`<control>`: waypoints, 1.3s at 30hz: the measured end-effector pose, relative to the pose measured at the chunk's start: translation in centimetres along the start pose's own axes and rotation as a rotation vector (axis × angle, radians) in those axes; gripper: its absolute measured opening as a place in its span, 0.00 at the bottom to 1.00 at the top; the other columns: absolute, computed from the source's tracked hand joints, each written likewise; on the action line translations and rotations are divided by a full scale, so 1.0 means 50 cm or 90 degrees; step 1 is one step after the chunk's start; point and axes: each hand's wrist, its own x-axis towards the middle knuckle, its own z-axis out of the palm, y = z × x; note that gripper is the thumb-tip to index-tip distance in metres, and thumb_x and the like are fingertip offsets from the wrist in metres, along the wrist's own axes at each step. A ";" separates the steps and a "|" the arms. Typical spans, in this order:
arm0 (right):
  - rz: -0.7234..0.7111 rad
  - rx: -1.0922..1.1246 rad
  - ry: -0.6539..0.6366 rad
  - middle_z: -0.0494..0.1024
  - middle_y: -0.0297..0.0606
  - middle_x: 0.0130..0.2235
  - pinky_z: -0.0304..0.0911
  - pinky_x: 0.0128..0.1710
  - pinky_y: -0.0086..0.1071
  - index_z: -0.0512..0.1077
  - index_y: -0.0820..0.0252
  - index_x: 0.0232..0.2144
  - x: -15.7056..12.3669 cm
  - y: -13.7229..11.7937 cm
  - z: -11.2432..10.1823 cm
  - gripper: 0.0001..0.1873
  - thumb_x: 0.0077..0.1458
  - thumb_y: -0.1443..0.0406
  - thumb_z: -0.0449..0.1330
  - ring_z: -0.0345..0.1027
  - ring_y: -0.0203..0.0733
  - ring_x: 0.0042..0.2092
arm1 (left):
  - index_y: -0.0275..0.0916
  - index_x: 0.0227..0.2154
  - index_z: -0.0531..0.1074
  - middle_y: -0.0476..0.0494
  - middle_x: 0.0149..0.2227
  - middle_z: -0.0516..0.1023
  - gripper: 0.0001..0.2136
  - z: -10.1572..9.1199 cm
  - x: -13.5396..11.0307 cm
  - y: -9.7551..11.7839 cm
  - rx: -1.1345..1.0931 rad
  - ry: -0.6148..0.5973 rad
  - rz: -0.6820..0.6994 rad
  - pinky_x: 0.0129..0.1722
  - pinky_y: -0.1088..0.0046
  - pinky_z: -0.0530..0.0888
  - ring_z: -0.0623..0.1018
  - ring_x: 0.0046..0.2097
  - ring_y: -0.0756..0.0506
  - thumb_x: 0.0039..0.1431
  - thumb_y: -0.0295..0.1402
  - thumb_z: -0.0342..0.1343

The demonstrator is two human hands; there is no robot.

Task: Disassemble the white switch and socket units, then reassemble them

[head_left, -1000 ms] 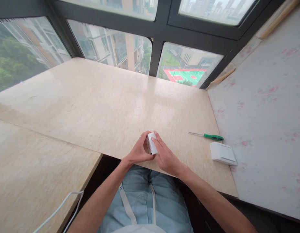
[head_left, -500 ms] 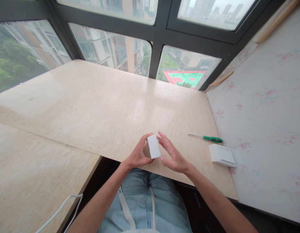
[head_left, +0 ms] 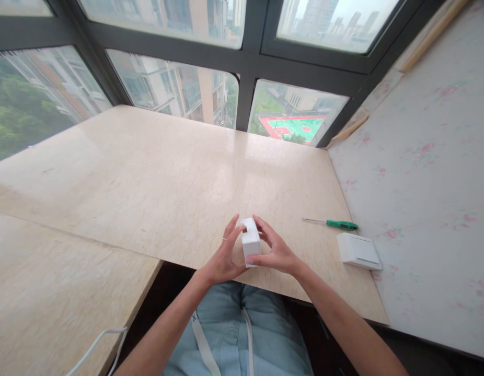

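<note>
A small white box-shaped piece [head_left: 250, 241], with a dark brownish gap near its upper left edge, is held just above the front edge of the counter. My right hand [head_left: 279, 253] is closed around its right side, the thumb across the near face and the fingers behind. At the left side is my left hand [head_left: 223, 258], fingers apart, one fingertip touching the box by the gap. A ring shows on one of its fingers. Where the left thumb ends under the box is hard to see.
To the right lie a screwdriver [head_left: 342, 225] with a green handle and a white switch-like panel [head_left: 359, 251] against the floral wall [head_left: 430, 209]. A white cable [head_left: 96, 342] hangs over the lower left counter edge. Windows with dark frames [head_left: 248, 68] stand behind the counter [head_left: 167, 172].
The white piece has been turned, so its gap now shows. My right hand has closed on it, while my left hand has loosened its grip. The view has shifted slightly.
</note>
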 end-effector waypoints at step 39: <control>-0.288 -0.394 -0.093 0.61 0.55 0.68 0.64 0.61 0.53 0.60 0.58 0.66 -0.014 -0.082 -0.020 0.39 0.51 0.73 0.60 0.57 0.57 0.68 | 0.45 0.62 0.64 0.34 0.61 0.70 0.44 0.020 -0.004 0.000 -0.284 0.131 -0.152 0.60 0.50 0.72 0.72 0.61 0.32 0.40 0.34 0.77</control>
